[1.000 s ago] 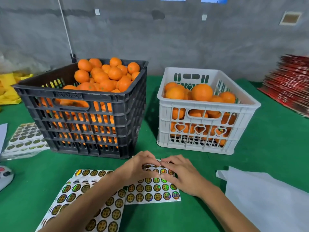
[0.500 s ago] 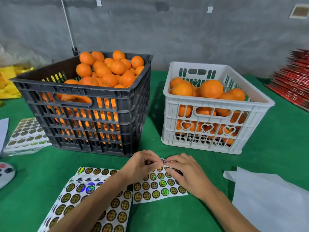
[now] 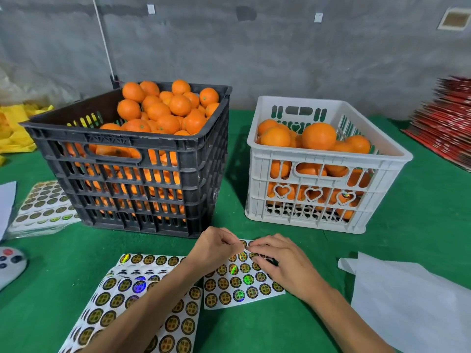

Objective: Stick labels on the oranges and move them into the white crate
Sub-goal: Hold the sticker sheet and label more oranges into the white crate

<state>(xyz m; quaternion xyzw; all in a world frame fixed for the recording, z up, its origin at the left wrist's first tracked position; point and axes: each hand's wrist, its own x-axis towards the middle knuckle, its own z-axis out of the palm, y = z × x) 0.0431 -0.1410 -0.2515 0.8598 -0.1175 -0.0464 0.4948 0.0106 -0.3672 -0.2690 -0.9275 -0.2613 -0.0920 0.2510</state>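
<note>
A black crate [image 3: 142,200] heaped with oranges [image 3: 178,104] stands at the left on the green table. To its right sits the white crate [image 3: 318,207], partly filled with oranges [image 3: 318,136]. In front of both lies a small label sheet [image 3: 242,284] of round gold stickers. My left hand [image 3: 216,248] pinches the sheet's far edge with curled fingers. My right hand [image 3: 283,261] rests on the sheet beside it, its fingertips meeting the left hand's at that edge. Whether one label is peeled loose I cannot see.
More label sheets [image 3: 132,296] lie under my left forearm, and a stack of them [image 3: 43,205] sits at the far left. White paper [image 3: 413,299] lies at the right, a grey remote [image 3: 10,263] at the left edge, red cartons [image 3: 448,118] at the back right.
Both hands stay on the small sheet; their fingertips have drawn together at its far edge. The camera has tilted, so the crates sit a little lower and to the right.
</note>
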